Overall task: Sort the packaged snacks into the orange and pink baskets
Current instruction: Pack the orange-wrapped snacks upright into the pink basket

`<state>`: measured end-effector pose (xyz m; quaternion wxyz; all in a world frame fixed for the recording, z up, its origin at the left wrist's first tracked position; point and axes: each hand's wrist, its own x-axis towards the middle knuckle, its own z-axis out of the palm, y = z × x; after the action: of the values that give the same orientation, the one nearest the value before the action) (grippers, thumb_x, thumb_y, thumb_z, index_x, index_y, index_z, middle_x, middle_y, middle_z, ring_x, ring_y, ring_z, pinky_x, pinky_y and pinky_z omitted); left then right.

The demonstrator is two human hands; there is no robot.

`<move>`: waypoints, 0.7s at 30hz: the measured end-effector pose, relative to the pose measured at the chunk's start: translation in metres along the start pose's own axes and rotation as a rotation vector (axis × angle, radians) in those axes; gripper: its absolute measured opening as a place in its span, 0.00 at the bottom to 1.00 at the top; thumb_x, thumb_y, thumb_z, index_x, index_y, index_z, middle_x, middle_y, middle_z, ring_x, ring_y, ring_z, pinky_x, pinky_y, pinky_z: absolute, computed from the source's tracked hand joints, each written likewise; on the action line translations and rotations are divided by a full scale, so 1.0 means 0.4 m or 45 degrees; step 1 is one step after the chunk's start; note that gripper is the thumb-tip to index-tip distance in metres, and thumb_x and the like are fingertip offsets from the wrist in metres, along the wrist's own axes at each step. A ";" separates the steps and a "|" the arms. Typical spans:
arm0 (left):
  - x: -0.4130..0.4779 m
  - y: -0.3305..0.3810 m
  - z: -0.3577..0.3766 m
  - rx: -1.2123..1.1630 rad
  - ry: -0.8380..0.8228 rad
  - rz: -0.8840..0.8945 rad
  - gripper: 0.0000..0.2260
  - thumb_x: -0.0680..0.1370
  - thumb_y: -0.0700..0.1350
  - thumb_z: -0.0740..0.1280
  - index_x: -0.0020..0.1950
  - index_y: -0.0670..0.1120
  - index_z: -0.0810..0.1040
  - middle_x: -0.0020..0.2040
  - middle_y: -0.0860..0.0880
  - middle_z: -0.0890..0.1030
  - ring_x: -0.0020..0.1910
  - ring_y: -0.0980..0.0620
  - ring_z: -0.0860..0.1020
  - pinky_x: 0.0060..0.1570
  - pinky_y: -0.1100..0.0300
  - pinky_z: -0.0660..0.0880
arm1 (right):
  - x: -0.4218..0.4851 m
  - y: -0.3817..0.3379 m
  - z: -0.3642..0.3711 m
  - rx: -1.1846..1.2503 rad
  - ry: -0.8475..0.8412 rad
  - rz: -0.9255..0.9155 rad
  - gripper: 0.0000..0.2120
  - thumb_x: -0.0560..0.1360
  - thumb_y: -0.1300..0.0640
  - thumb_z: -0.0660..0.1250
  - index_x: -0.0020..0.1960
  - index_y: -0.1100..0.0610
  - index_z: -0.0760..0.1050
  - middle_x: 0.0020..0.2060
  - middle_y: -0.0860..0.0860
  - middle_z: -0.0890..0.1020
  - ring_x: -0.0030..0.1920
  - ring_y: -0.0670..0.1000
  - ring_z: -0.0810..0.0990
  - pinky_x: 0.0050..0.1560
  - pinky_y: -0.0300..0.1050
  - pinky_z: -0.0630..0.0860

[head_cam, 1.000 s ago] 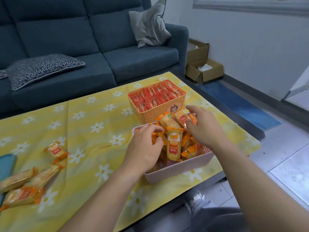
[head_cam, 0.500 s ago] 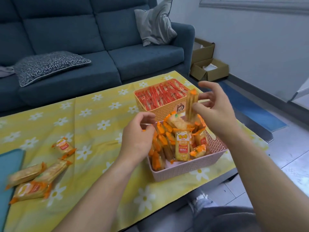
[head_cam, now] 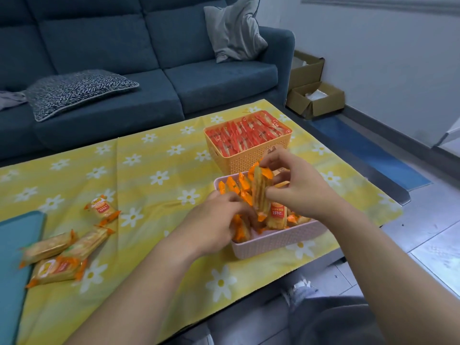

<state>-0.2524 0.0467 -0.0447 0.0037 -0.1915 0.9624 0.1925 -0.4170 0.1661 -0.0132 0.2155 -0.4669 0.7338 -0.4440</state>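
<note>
At the far left, a teal tray (head_cam: 15, 245) lies on the yellow cloth (head_cam: 149, 195). Just beside it are four loose packs (head_cam: 57, 270), not sorted yet: three in a heap and one a little apart.

In the middle, the left hand (head_cam: 214, 225) reaches into the pink basket (head_cam: 273, 242). Its fingers are curled down among the packs there. They are blurred, so one cannot tell if they hold a pack or only push packs aside.

Next comes the right hand (head_cam: 298, 190). Its thumb and fingers pinch one yellow pack (head_cam: 261, 192), which stands upright just over the pink basket. Behind sits the orange basket (head_cam: 249, 160), full of red packs (head_cam: 246, 135) in neat rows.

The step in hand seems to be putting this yellow pack into the pink basket. The next move probably needs a gap between the packs, so the pack can slide in standing up. Then the fingers must let go, and a hand must go for the loose packs.

There are two baskets, one tray, four loose packs and one pack in the hand. The packs inside the baskets are too many to count.
</note>
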 end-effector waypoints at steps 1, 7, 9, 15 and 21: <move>0.001 0.004 0.001 0.068 -0.051 -0.001 0.23 0.74 0.38 0.65 0.56 0.68 0.79 0.56 0.61 0.73 0.59 0.52 0.67 0.56 0.54 0.73 | 0.000 0.003 0.000 -0.027 -0.001 0.005 0.20 0.70 0.64 0.72 0.56 0.46 0.75 0.50 0.43 0.78 0.43 0.47 0.82 0.40 0.47 0.84; 0.029 -0.008 0.001 0.206 0.040 -0.062 0.08 0.75 0.58 0.72 0.53 0.60 0.83 0.53 0.57 0.73 0.57 0.53 0.69 0.50 0.56 0.71 | 0.009 0.019 -0.006 -0.012 0.055 0.008 0.19 0.71 0.63 0.71 0.58 0.46 0.75 0.49 0.42 0.78 0.42 0.45 0.81 0.36 0.42 0.80; 0.031 -0.008 -0.001 -0.066 0.159 -0.176 0.06 0.75 0.57 0.73 0.45 0.55 0.83 0.45 0.57 0.80 0.49 0.53 0.78 0.48 0.53 0.77 | 0.010 0.021 -0.017 0.020 0.098 0.011 0.19 0.71 0.64 0.71 0.57 0.46 0.76 0.49 0.42 0.79 0.41 0.43 0.80 0.36 0.37 0.77; 0.031 -0.010 0.004 -0.345 0.217 -0.550 0.08 0.69 0.49 0.75 0.44 0.53 0.80 0.42 0.50 0.83 0.43 0.48 0.82 0.42 0.57 0.77 | 0.006 0.022 -0.013 -0.029 0.012 0.007 0.20 0.68 0.64 0.72 0.56 0.46 0.76 0.52 0.44 0.79 0.47 0.48 0.83 0.43 0.51 0.84; 0.032 0.018 0.018 -0.218 0.174 -0.596 0.08 0.68 0.48 0.74 0.44 0.50 0.79 0.41 0.49 0.82 0.43 0.45 0.81 0.44 0.51 0.80 | -0.002 0.009 0.024 -0.266 -0.195 -0.046 0.19 0.67 0.62 0.74 0.53 0.48 0.75 0.49 0.42 0.79 0.44 0.47 0.83 0.42 0.44 0.82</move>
<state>-0.2675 0.0507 -0.0498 -0.0331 -0.4212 0.8701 0.2538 -0.4116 0.1631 -0.0214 0.2133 -0.5325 0.7488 -0.3320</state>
